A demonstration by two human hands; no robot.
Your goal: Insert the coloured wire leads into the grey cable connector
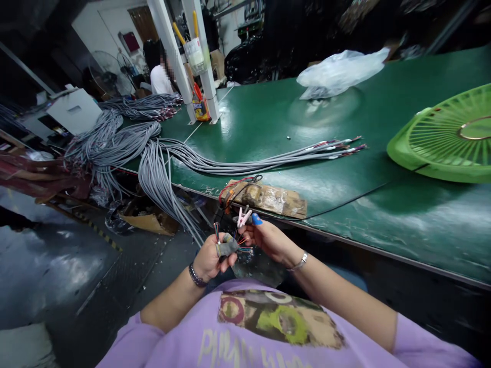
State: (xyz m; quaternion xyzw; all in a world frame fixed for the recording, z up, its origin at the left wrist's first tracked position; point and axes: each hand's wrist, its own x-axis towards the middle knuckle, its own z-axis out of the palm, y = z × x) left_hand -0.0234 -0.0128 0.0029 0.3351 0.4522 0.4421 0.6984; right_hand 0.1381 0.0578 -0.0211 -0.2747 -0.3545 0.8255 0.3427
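**Inspector:** Position of the left hand?

**Recorder:** Below the near edge of the green table, in front of the purple shirt. A dark beaded band sits on the wrist.

**Inspector:** Grip?

**Recorder:** Fingers and thumb are pressed together around a short grey cable end. The cable end is held upright in the fist, clear of the table.

**Inspector:** And what comes out of it?

**Recorder:** Thin coloured wires fan out of it towards the right hand.

**Inspector:** State of the right hand?

**Recorder:** It is just beside the left hand, with a metal bracelet on the wrist and a blue finger cap on one fingertip. The fingers are drawn together on a small pink-and-white piece. I cannot tell whether they also touch the wires.

**Inspector:** Surroundings?

**Recorder:** A taped cardboard pad lies on the table edge directly above the hands, with red wire on it. A bundle of grey cables crosses the table and hangs over its left side. A green fan guard lies at the right, and a plastic bag lies at the far side, well apart from the hands.

**Inspector:** Other people?

**Recorder:** One person in a white top is beyond the white posts. Their hands are not visible.
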